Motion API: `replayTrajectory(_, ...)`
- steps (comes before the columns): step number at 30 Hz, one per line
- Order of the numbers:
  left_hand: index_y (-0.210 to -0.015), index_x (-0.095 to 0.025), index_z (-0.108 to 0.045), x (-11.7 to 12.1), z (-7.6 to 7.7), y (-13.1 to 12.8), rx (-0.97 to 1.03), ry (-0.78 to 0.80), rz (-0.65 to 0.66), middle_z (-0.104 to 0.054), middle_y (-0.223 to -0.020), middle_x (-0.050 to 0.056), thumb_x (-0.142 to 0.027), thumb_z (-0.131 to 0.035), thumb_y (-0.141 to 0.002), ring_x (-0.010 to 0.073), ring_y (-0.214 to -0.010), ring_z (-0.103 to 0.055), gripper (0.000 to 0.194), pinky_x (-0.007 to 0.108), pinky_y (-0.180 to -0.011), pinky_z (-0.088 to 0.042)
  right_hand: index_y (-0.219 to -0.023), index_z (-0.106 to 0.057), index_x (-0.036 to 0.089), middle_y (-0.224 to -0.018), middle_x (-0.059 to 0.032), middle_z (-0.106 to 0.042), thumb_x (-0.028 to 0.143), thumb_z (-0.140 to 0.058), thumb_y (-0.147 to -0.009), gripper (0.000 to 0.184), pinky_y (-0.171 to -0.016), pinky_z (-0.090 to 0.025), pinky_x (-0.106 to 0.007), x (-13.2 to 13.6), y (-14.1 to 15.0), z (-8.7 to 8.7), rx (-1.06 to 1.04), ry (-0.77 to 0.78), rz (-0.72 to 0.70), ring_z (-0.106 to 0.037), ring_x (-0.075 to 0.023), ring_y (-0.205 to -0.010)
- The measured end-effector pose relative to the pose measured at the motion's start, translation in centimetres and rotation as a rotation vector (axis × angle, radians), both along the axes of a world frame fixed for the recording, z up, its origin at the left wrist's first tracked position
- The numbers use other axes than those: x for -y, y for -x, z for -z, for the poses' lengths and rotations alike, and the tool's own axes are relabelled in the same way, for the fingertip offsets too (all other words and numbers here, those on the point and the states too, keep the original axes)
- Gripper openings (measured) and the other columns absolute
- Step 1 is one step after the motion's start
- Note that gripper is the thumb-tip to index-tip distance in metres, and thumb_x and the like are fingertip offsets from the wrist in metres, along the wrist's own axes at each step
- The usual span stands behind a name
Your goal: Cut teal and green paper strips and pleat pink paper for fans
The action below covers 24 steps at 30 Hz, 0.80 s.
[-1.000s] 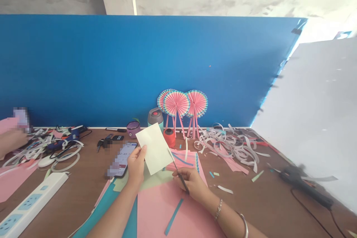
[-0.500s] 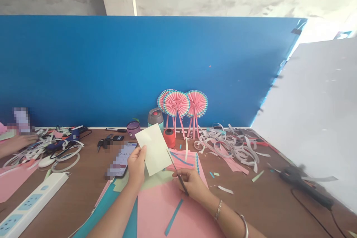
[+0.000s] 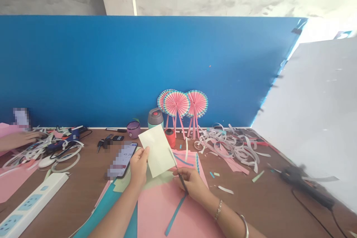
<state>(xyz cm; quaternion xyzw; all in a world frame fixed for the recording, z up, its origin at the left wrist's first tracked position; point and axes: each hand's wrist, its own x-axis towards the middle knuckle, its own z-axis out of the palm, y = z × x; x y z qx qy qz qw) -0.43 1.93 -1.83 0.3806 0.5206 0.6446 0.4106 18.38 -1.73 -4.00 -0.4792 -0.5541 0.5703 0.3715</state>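
My left hand [image 3: 140, 163] pinches the left edge of a pale yellow-green sheet of paper [image 3: 157, 151], which is held tilted above the table. My right hand [image 3: 192, 184] is closed round the handles of a pair of scissors [image 3: 182, 180]. The scissor blades lie along the paper's right edge; whether they are cutting into it I cannot tell. Under my hands lies a large pink sheet [image 3: 158, 212] with a blue strip [image 3: 175, 215] on it. Green paper [image 3: 122, 183] and a teal sheet [image 3: 107, 208] lie partly beneath.
Three pink folded-paper fans [image 3: 176, 104] lean at the blue partition. A flask [image 3: 155, 117], a red bottle [image 3: 170, 138], a purple cup [image 3: 133, 130] and a phone [image 3: 122, 160] stand or lie nearby. Paper curls [image 3: 231, 147] and a glue gun [image 3: 306, 186] are right; a power strip [image 3: 33, 204] and another person's hand [image 3: 25, 137] are left.
The paper and my left hand have moved slightly right, and the scissors have shifted a little with them. At far left, the other person's hand has reached farther in.
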Motion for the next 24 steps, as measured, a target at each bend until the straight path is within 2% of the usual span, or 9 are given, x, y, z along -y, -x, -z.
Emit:
replayTrajectory(11,-0.074,-0.016,-0.063,-0.23,0.55,0.29,-0.059,-0.054,0.002,-0.054,-0.055,-0.002,-0.052,-0.06,-0.07,0.013,-0.052,-0.049,0.036,0.023,-0.048,-0.036,-0.08,-0.058,0.014,-0.044,0.0088,-0.04,0.027,-0.061,-0.066,0.019,-0.039,-0.03,-0.019,0.05,0.02,-0.13,0.024,-0.011,-0.011,-0.036,-0.0061,-0.039)
replayTrajectory(17,-0.074,-0.016,-0.062,0.03,0.35,0.0,-0.03,-0.024,0.059,-0.051,-0.055,-0.003,-0.048,-0.061,-0.071,0.0126,-0.053,-0.048,0.032,0.022,-0.05,-0.036,-0.084,-0.059,0.013,-0.045,0.0086,-0.041,0.026,-0.062,-0.067,0.022,-0.039,-0.026,-0.019,-0.09,0.01,-0.03,0.025,-0.03,0.0,-0.034,-0.0056,-0.04)
replayTrajectory(24,-0.074,-0.017,-0.061,0.02,0.42,-0.12,-0.022,-0.013,0.08,-0.051,-0.055,-0.003,-0.047,-0.062,-0.071,0.0124,-0.052,-0.047,0.031,0.022,-0.05,-0.036,-0.082,-0.059,0.013,-0.045,0.0075,-0.042,0.029,-0.063,-0.068,0.021,-0.039,-0.028,-0.019,-0.07,0.07,0.1,0.009,-0.028,0.016,-0.037,-0.0067,-0.041)
